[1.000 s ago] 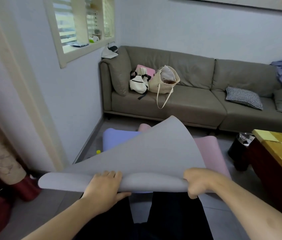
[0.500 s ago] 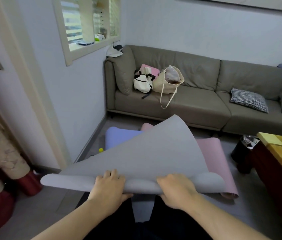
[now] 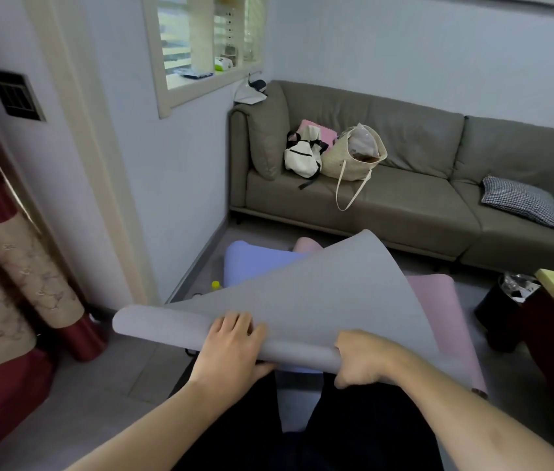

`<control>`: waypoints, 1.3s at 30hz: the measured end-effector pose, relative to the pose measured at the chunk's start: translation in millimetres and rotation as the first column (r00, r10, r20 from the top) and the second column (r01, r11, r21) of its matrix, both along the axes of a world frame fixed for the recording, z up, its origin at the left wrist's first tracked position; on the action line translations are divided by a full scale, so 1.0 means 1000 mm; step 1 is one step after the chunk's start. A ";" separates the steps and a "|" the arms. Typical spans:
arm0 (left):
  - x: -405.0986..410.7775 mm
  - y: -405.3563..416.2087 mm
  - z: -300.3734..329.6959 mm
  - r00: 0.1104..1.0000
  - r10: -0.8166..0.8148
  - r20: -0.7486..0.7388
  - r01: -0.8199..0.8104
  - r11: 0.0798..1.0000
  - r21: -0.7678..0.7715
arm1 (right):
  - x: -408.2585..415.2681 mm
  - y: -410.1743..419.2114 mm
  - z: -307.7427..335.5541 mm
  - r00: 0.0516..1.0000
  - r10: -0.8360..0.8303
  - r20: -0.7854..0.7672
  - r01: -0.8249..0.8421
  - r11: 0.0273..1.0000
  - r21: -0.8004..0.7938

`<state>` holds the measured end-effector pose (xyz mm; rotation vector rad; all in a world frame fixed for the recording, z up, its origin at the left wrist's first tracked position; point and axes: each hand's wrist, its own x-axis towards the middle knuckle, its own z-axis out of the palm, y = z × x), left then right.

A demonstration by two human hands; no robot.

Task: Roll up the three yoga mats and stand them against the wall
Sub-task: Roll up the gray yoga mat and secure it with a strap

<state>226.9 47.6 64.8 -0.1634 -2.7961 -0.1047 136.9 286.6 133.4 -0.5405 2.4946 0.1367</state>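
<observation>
Grey mat: The grey mat [image 3: 302,300] is lifted off the floor [image 3: 105,375], in front of the person's legs. Its near edge is curled over into a soft, loose roll. The far corner sticks up like a sail.

Left hand: The left hand [image 3: 231,348] sits on top of the roll near its middle. The fingers are bent over the curl and the thumb is under it, so it holds the mat.

Right hand: The right hand [image 3: 360,358] grips the right part of the roll. Its fingers are curled tight around the rolled edge.

Why held this way: I think both hands hold the curled edge so the roll can start straight and not flop open.

Where the mat is to the hands: The roll runs left and right under both hands. The rest of the mat spreads away from them, toward the sofa [image 3: 404,205].

Other mats: The blue mat [image 3: 255,263] and the pink mat [image 3: 438,300] lie flat on the floor behind the grey one. The blue one is nearer the left wall [image 3: 173,185].

How far along: No mat is rolled yet, and none stands at the wall.
</observation>
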 end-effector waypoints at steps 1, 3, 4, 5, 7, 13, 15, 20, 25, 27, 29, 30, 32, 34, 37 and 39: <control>-0.001 -0.001 -0.002 1.000 0.001 -0.003 -0.001 1.000 -0.001 | 0.001 0.001 0.001 1.000 -0.001 -0.002 0.001 1.000 -0.004; -0.002 0.001 -0.004 1.000 0.019 0.014 -0.019 1.000 -0.011 | 0.004 0.001 -0.001 1.000 -0.008 -0.017 0.008 1.000 -0.018; -0.002 0.002 -0.004 0.999 0.033 0.025 -0.032 0.999 -0.014 | 0.006 0.002 -0.003 0.999 -0.010 -0.031 0.009 1.000 -0.027; -0.002 0.002 -0.005 0.998 0.047 0.037 -0.047 0.999 -0.013 | 0.008 0.002 -0.004 0.999 -0.014 -0.047 0.012 0.999 -0.038; -0.004 0.002 -0.005 0.997 0.062 0.055 -0.062 0.998 -0.014 | 0.012 0.004 -0.008 0.996 -0.017 -0.086 0.013 0.999 -0.051; -0.001 0.006 -0.005 0.995 0.075 0.069 -0.072 0.996 -0.048 | 0.019 0.010 -0.007 0.991 -0.054 -0.126 0.039 0.993 -0.112; 0.002 0.010 -0.003 0.995 0.081 0.060 -0.077 0.995 -0.063 | 0.018 0.010 -0.005 0.990 -0.081 -0.113 0.068 0.991 -0.116; 0.001 0.009 -0.005 0.996 0.080 0.035 -0.076 0.992 -0.096 | 0.016 0.005 -0.007 0.981 -0.027 -0.194 0.028 1.000 0.003; -0.004 0.000 -0.010 0.997 0.072 0.000 -0.071 0.994 -0.080 | 0.029 0.021 -0.012 0.815 0.134 -0.563 -0.196 0.979 -0.051; -0.006 -0.003 -0.011 0.997 0.065 -0.041 -0.067 0.996 -0.057 | 0.034 0.034 -0.020 0.708 0.166 -0.686 -0.277 0.959 -0.054; -0.007 -0.005 -0.014 0.996 0.049 -0.068 -0.053 0.997 -0.053 | 0.039 0.041 -0.028 0.678 0.165 -0.716 -0.289 0.956 -0.054; -0.008 -0.004 -0.016 0.996 0.041 -0.077 -0.045 0.998 -0.050 | 0.040 0.042 -0.032 0.681 0.164 -0.713 -0.278 0.960 -0.044; -0.009 -0.002 -0.019 0.995 0.034 -0.094 -0.037 0.999 -0.029 | 0.038 0.043 -0.037 0.688 0.154 -0.710 -0.246 0.969 -0.029; -0.010 0.000 -0.019 0.993 0.039 -0.107 -0.042 0.999 -0.031 | 0.033 0.045 -0.038 0.680 0.138 -0.720 -0.231 0.972 -0.032; -0.007 0.003 -0.017 0.993 0.066 -0.099 -0.072 0.996 -0.055 | 0.031 0.050 -0.038 0.676 0.143 -0.723 -0.241 0.970 -0.033; -0.002 0.005 -0.018 0.990 0.118 -0.078 -0.124 0.990 -0.071 | 0.032 0.050 -0.039 0.681 0.136 -0.720 -0.219 0.975 -0.023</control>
